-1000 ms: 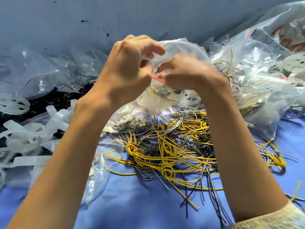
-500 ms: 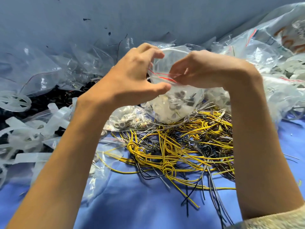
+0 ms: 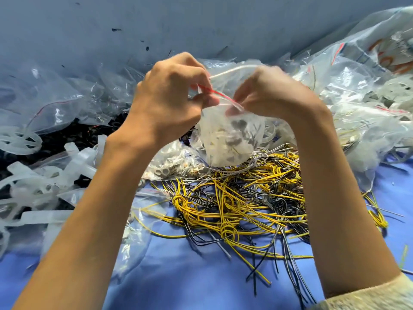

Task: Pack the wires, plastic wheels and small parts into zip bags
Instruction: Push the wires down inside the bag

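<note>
I hold a clear zip bag [image 3: 228, 139] with a red seal line up over the table. My left hand [image 3: 169, 101] pinches the left end of its top strip, and my right hand [image 3: 268, 92] pinches the right end. Small grey and white parts sit in the bag's bottom. Below it lies a tangle of yellow and black wires [image 3: 234, 204] on the blue cloth [image 3: 201, 283]. White plastic wheels [image 3: 20, 139] and strips lie at the left. Another bag of small metal parts [image 3: 174, 168] rests under my left wrist.
Filled and empty clear zip bags [image 3: 357, 97] pile up at the right and along the back. A grey-blue wall [image 3: 201, 23] rises behind them. Black small pieces [image 3: 67, 139] lie among the white plastic at the left.
The bag has been lifted off the pile and hangs between both hands. My fingers have shifted along its red-lined top strip, and my right hand is blurred with motion.
</note>
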### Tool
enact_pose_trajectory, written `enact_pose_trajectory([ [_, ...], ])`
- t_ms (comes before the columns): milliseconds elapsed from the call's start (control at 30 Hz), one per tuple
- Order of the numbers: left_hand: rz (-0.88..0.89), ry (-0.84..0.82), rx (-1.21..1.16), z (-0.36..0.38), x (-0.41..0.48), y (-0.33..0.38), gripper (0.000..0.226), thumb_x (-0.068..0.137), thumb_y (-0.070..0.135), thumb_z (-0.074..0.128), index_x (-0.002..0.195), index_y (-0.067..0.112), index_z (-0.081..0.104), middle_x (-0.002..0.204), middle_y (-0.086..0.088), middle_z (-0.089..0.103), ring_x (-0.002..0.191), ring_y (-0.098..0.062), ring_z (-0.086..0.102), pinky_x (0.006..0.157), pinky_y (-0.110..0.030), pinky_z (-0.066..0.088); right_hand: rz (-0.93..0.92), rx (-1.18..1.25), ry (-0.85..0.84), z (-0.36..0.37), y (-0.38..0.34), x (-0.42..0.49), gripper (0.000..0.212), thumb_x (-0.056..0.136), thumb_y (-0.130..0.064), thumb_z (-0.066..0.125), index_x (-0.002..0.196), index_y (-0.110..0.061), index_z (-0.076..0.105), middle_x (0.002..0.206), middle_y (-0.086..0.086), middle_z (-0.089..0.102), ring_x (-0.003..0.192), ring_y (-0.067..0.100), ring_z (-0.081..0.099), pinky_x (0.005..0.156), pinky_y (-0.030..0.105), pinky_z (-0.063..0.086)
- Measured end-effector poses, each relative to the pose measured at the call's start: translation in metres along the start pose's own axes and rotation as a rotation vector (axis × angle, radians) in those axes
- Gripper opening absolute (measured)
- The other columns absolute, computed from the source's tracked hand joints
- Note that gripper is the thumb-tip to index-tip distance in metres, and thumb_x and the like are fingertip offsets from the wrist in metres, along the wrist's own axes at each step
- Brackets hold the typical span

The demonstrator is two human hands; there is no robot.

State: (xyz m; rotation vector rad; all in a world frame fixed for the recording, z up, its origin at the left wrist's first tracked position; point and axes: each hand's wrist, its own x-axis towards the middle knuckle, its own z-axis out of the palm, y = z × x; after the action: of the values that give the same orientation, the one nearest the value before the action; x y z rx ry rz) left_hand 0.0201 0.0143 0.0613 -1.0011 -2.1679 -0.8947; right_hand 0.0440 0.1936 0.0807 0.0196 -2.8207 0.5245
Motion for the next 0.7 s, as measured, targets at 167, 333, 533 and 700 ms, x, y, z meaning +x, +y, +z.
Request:
enact_pose_trajectory([
  [167, -0.042, 0.028, 0.017, 0.000, 0.000, -0.001, 0.025, 0.075, 0.037, 0.078, 0.086, 0.015, 0.073, 0.090, -0.001, 0.067, 0.080, -0.023, 0.062, 0.074, -0.041, 0.052, -0.098, -0.012, -0.197, -0.003, 0.005, -0.007, 0.019, 0.080, -0.045, 0.069, 0.080, -0.027, 0.072, 0.069, -0.010, 0.064, 0.063, 0.013, 0.055, 0.054, 0.025, 0.039],
  [333, -0.146, 0.118, 0.079, -0.002, 0.000, -0.008, 0.029, 0.074, 0.044, 0.076, 0.087, 0.019, 0.072, 0.080, 0.005, 0.060, 0.075, -0.020, 0.057, 0.071, -0.035, 0.050, -0.241, 0.104, 0.090, -0.007, 0.010, -0.006, 0.040, 0.089, -0.045, 0.058, 0.086, -0.009, 0.074, 0.061, -0.001, 0.060, 0.050, 0.015, 0.046, 0.046, 0.024, 0.037],
  [533, -0.226, 0.271, 0.120, -0.009, 0.003, -0.018, 0.031, 0.077, 0.048, 0.072, 0.092, 0.021, 0.072, 0.075, 0.006, 0.056, 0.069, -0.014, 0.050, 0.063, -0.024, 0.036, -0.358, 0.190, 0.243, -0.001, -0.002, -0.006, 0.035, 0.081, -0.042, 0.069, 0.088, -0.009, 0.076, 0.107, -0.002, 0.069, 0.093, 0.006, 0.063, 0.085, 0.016, 0.045],
  [700, -0.223, 0.250, 0.105, -0.005, 0.000, -0.017, 0.030, 0.076, 0.047, 0.073, 0.089, 0.021, 0.071, 0.074, 0.007, 0.053, 0.068, -0.013, 0.046, 0.063, -0.023, 0.033, -0.231, 0.010, 0.052, -0.003, 0.008, -0.003, 0.033, 0.078, -0.044, 0.072, 0.091, -0.013, 0.075, 0.098, 0.008, 0.071, 0.093, 0.024, 0.064, 0.080, 0.034, 0.053],
])
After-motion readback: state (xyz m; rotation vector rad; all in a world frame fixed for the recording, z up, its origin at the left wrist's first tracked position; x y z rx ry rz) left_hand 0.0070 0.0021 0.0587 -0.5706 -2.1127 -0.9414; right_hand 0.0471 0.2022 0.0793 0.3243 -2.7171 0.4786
